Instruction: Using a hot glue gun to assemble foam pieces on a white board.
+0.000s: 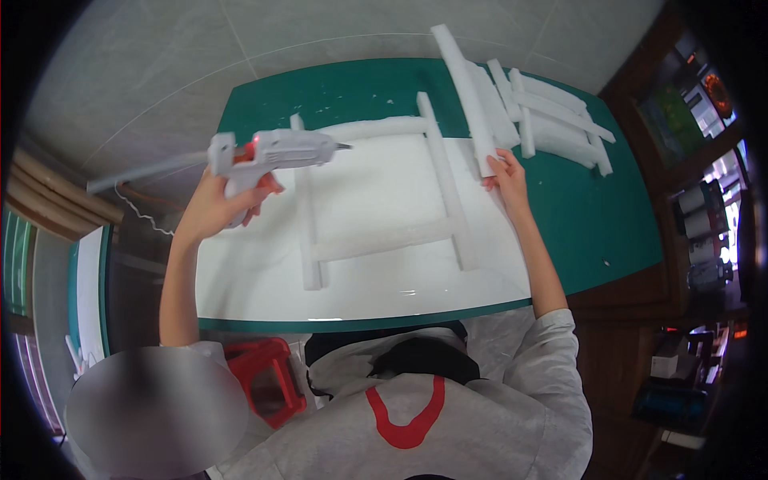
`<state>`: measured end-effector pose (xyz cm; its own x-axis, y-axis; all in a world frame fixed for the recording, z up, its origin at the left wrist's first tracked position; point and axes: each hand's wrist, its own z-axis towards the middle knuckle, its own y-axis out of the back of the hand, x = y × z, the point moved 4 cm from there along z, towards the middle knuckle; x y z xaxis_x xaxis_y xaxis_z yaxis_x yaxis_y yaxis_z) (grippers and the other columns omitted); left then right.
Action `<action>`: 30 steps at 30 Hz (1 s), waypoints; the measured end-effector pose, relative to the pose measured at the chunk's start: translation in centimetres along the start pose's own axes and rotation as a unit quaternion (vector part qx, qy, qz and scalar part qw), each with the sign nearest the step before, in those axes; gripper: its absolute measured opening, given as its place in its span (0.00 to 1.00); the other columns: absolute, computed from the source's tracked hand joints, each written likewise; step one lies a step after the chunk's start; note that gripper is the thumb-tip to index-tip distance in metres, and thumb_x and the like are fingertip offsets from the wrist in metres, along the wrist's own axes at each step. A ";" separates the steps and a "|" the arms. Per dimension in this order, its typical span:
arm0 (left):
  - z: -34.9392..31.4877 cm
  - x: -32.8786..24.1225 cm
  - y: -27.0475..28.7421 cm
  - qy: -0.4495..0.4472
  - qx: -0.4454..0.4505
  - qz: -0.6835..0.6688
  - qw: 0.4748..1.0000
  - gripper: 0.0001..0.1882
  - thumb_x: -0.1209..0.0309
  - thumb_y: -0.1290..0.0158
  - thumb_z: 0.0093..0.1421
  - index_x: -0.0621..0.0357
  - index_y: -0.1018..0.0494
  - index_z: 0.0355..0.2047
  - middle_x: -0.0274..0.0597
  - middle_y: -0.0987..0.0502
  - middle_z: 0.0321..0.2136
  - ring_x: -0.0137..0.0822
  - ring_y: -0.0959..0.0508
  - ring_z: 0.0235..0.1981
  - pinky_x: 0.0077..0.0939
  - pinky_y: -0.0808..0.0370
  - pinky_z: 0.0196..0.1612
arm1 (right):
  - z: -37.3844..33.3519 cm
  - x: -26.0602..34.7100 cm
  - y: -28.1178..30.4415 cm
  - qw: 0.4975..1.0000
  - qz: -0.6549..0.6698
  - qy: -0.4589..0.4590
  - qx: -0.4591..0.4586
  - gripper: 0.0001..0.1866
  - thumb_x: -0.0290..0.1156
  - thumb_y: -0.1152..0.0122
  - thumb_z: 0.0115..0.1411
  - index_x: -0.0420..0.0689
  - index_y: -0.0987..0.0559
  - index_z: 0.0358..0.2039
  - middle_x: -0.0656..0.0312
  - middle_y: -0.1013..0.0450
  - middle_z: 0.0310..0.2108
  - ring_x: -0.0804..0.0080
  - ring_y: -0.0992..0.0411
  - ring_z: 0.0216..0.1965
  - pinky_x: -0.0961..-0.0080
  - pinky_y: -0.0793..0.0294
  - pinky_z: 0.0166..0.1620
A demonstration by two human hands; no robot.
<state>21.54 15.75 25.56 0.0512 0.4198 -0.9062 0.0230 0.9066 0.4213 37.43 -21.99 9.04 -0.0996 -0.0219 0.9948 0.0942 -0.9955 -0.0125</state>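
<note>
My left hand (210, 206) is closed round the handle of a white hot glue gun (292, 149), held up over the left side of the table with its nozzle pointing right. A long translucent glue stick (152, 170) juts from its back end. My right hand (508, 178) pinches the near end of a long white foam strip (462, 96), which slants away to the far left. Between my hands, a rectangular frame of white foam strips (445, 180) lies around a white foam panel (376, 188), on a white sheet (368, 300). The strip ends stick out past its corners.
More foam strips and pieces (556, 120) are piled at the far right on the green tabletop (608, 216). White crumbs dot the far edge. A white cord (148, 218) hangs at left. A red plastic stool (268, 380) stands below the near edge. Dark wooden shelving (680, 232) is at right.
</note>
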 end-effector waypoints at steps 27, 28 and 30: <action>9.1 -0.7 -9.3 0.075 0.223 0.185 0.954 0.14 0.65 0.52 0.44 0.60 0.31 0.29 0.38 0.27 0.22 0.27 0.28 0.23 0.22 0.31 0.19 | -3.1 3.4 -2.8 0.986 0.129 -0.099 0.042 0.13 0.39 0.62 0.61 0.42 0.41 0.39 0.52 0.29 0.34 0.72 0.30 0.29 0.80 0.30 0.36; 9.1 -0.7 -9.4 0.074 0.224 0.186 0.954 0.14 0.65 0.52 0.44 0.60 0.31 0.29 0.38 0.27 0.22 0.27 0.28 0.23 0.22 0.31 0.19 | -3.1 3.4 -2.5 0.986 0.134 -0.094 0.036 0.13 0.39 0.62 0.61 0.42 0.40 0.39 0.52 0.29 0.33 0.73 0.30 0.29 0.80 0.30 0.35; 9.0 -0.7 -9.6 0.086 0.231 0.166 0.955 0.12 0.65 0.50 0.44 0.58 0.33 0.29 0.37 0.27 0.22 0.26 0.29 0.25 0.21 0.32 0.21 | -3.0 3.4 -2.2 0.986 0.140 -0.089 0.031 0.13 0.39 0.61 0.61 0.42 0.39 0.38 0.53 0.29 0.33 0.73 0.30 0.28 0.81 0.30 0.35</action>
<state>30.29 6.33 22.47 -0.0318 0.7180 -0.6953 0.4744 0.6231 0.6218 33.90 -20.13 12.15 0.1137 -0.2724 0.9555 0.1546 -0.9451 -0.2878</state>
